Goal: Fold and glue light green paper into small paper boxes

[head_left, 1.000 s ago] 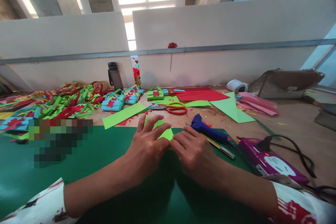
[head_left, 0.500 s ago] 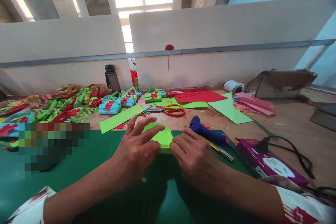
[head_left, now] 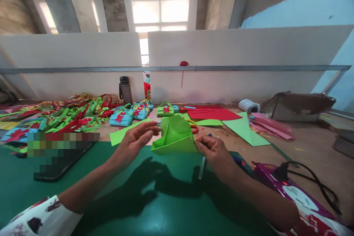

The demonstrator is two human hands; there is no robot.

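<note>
A folded piece of bright green paper [head_left: 177,141], shaped like an open pocket, hangs above the green cutting mat [head_left: 168,215]. My right hand [head_left: 214,151] pinches its right corner. Left of the paper is my left hand [head_left: 141,136], fingers stretched and slightly apart, holding nothing. Behind the paper lie scissors whose red and orange handles [head_left: 194,128] partly show. A blue glue gun [head_left: 240,160] is mostly hidden by my right hand, and a clear glue stick [head_left: 202,168] shows below that hand.
Small blue paper bags [head_left: 121,116] with red flowers and a green paper bag [head_left: 165,110] stand at the back. A pile of paper pieces [head_left: 72,112] and a phone [head_left: 69,160] are on the left. A purple power strip [head_left: 293,191] with a black cable lies right.
The green paper has been lifted off the mat and opened into a pocket shape. My left hand has let go and moved left; my right hand still holds it. The view has tilted up.
</note>
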